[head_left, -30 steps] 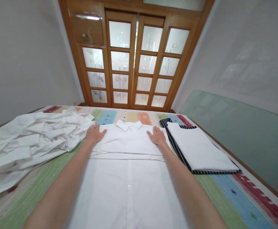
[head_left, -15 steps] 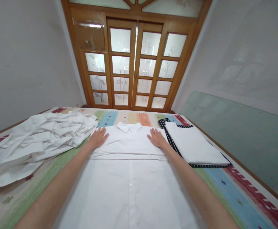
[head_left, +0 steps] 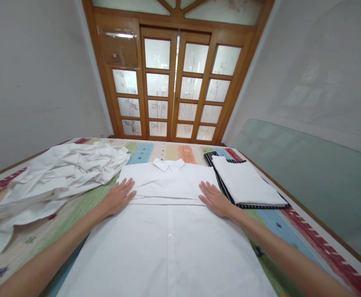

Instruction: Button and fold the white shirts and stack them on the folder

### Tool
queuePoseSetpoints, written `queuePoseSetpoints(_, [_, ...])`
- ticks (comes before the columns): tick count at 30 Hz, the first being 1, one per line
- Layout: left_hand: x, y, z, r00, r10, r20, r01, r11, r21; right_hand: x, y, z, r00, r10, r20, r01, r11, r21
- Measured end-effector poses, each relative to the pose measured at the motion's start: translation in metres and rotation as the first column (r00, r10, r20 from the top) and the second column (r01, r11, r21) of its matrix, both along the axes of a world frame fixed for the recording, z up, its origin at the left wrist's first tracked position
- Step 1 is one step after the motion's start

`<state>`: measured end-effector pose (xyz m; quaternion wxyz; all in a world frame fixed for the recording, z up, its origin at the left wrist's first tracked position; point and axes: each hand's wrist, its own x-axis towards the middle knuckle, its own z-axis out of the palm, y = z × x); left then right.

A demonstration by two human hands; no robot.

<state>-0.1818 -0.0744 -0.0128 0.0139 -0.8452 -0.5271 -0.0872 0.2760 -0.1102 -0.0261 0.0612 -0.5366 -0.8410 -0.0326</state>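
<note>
A white collared shirt (head_left: pixel 168 239) lies spread front up, its collar at the far end and its button placket running toward me. Across its upper part is a band of white cloth with a fold line along the near edge. My left hand (head_left: pixel 118 197) rests flat on the left edge of that band, fingers stretched out. On the right edge my right hand (head_left: pixel 216 199) lies flat too, fingers extended. Neither hand grips the cloth. The near end of the shirt runs out of view.
To the left lies a crumpled heap of white cloth (head_left: pixel 65 169). A stack of folded white and black-striped garments (head_left: pixel 245 181) sits on the right. Underneath is a colourful patterned cover (head_left: pixel 141 152). A pale green panel (head_left: pixel 307 177) stands along the right; wooden glazed doors (head_left: pixel 172 82) are behind.
Both hands have slid toward me along the shirt's sides, with the forearms spreading wider apart. The band now looks flatter, its near edge straighter.
</note>
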Motion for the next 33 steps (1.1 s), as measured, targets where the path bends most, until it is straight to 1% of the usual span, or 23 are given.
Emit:
queuePoseSetpoints(2, [-0.001, -0.004, -0.005, 1.000, -0.002, 0.009, 0.002, 0.999, 0.043, 0.001, -0.004, -0.004, 1.000, -0.023, -0.017, 0.023, 1.000, 0.019])
queuePoseSetpoints(4, [0.002, -0.001, -0.005, 1.000, 0.015, 0.007, -0.016, 0.998, 0.057, 0.000, 0.001, -0.004, 0.999, -0.039, -0.017, 0.039, 0.999, 0.018])
queuePoseSetpoints(10, [0.016, 0.022, 0.008, 0.998, 0.062, 0.013, -0.062, 0.998, 0.023, -0.005, 0.028, 0.006, 0.999, -0.050, -0.017, 0.050, 0.998, 0.043])
queuePoseSetpoints(12, [0.018, 0.024, 0.010, 0.998, 0.065, 0.025, -0.065, 0.998, 0.020, -0.005, 0.031, 0.008, 0.999, -0.050, -0.023, 0.051, 0.997, 0.059])
queuePoseSetpoints(14, [0.017, 0.020, 0.010, 0.995, 0.086, 0.041, -0.086, 0.996, 0.021, -0.004, 0.027, 0.007, 0.998, -0.053, -0.026, 0.054, 0.996, 0.077])
queuePoseSetpoints(17, [0.010, 0.005, 0.008, 0.991, 0.109, 0.073, -0.111, 0.994, 0.022, -0.001, 0.009, 0.004, 0.997, -0.062, -0.052, 0.066, 0.994, 0.089])
queuePoseSetpoints(20, [-0.003, -0.017, 0.004, 0.988, 0.089, 0.127, -0.091, 0.996, 0.010, 0.004, -0.021, -0.004, 0.993, -0.062, -0.099, 0.071, 0.993, 0.095])
queuePoseSetpoints(22, [-0.011, -0.033, 0.002, 0.978, 0.102, 0.183, -0.097, 0.995, -0.038, 0.007, -0.044, -0.010, 0.989, -0.057, -0.136, 0.072, 0.991, 0.111])
queuePoseSetpoints(24, [-0.018, -0.049, 0.002, 0.950, 0.151, 0.274, -0.124, 0.986, -0.113, 0.010, -0.065, -0.015, 0.981, -0.064, -0.181, 0.088, 0.988, 0.123])
queuePoseSetpoints(26, [-0.023, -0.062, 0.006, 0.883, 0.229, 0.411, -0.158, 0.967, -0.199, 0.012, -0.084, -0.017, 0.962, -0.113, -0.247, 0.143, 0.984, 0.109])
queuePoseSetpoints(27, [-0.024, -0.068, 0.010, 0.822, 0.279, 0.497, -0.173, 0.953, -0.249, 0.013, -0.091, -0.016, 0.945, -0.146, -0.291, 0.180, 0.979, 0.093])
queuePoseSetpoints(28, [-0.026, -0.074, 0.016, 0.738, 0.336, 0.585, -0.185, 0.935, -0.303, 0.015, -0.097, -0.014, 0.921, -0.181, -0.344, 0.219, 0.973, 0.076])
queuePoseSetpoints(30, [-0.027, -0.084, 0.031, 0.526, 0.455, 0.719, -0.194, 0.887, -0.419, 0.017, -0.106, -0.005, 0.847, -0.245, -0.472, 0.294, 0.955, 0.033])
queuePoseSetpoints(31, [-0.027, -0.089, 0.039, 0.422, 0.510, 0.750, -0.193, 0.859, -0.475, 0.019, -0.108, 0.001, 0.794, -0.278, -0.541, 0.328, 0.945, -0.003])
queuePoseSetpoints(32, [-0.027, -0.094, 0.047, 0.334, 0.563, 0.756, -0.191, 0.825, -0.531, 0.020, -0.110, 0.007, 0.728, -0.317, -0.608, 0.363, 0.930, -0.051])
queuePoseSetpoints(33, [-0.027, -0.100, 0.053, 0.265, 0.613, 0.744, -0.189, 0.790, -0.583, 0.020, -0.111, 0.013, 0.652, -0.364, -0.666, 0.395, 0.912, -0.112])
